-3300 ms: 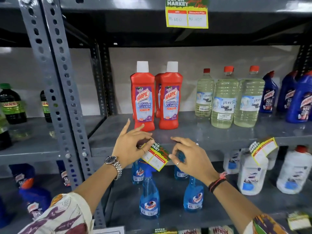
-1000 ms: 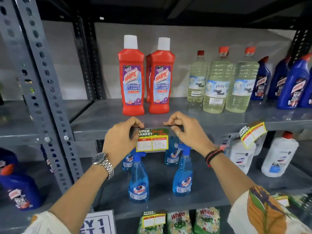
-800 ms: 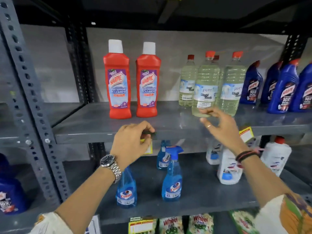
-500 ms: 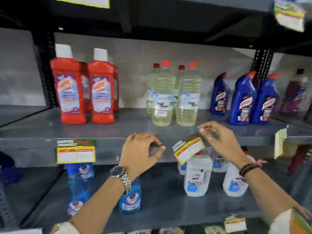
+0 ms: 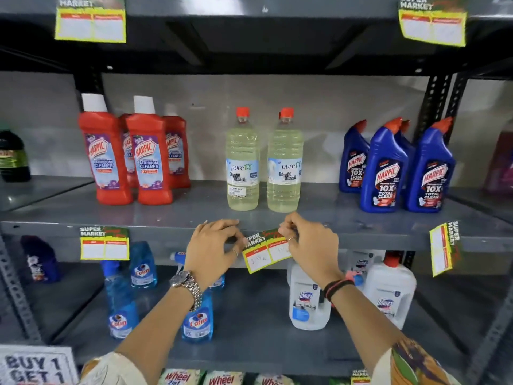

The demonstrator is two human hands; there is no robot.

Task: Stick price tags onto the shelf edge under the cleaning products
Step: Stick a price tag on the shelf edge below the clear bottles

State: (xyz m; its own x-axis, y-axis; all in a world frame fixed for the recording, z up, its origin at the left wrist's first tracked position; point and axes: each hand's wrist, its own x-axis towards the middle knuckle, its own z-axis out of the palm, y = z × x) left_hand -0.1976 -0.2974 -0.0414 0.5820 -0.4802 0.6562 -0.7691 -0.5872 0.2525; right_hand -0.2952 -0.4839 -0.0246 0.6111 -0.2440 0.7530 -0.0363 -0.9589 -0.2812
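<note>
A yellow-bordered price tag (image 5: pixel 265 251) hangs tilted against the grey shelf edge (image 5: pixel 166 232), below two clear liquid bleach bottles (image 5: pixel 263 162). My left hand (image 5: pixel 213 245) pinches its upper left corner. My right hand (image 5: pixel 308 243) pinches its upper right corner. Another price tag (image 5: pixel 104 243) is stuck flat on the edge under the red Harpic bathroom cleaner bottles (image 5: pixel 133 159). A third tag (image 5: pixel 443 247) hangs turned sideways at the right, under the blue Harpic bottles (image 5: pixel 397 165).
Blue Colin spray bottles (image 5: pixel 197 320) and white Domex bottles (image 5: pixel 309 298) stand on the shelf below. Two more tags (image 5: pixel 90 19) hang from the shelf above. A "Buy 1 Get 1" sign (image 5: pixel 36 365) is at the bottom left. Perforated uprights (image 5: pixel 435 107) frame the rack.
My view and both hands shifted right, away from the tag under the red bottles, which now stays stuck alone. Both hands now hold the tilted tag under the bleach bottles.
</note>
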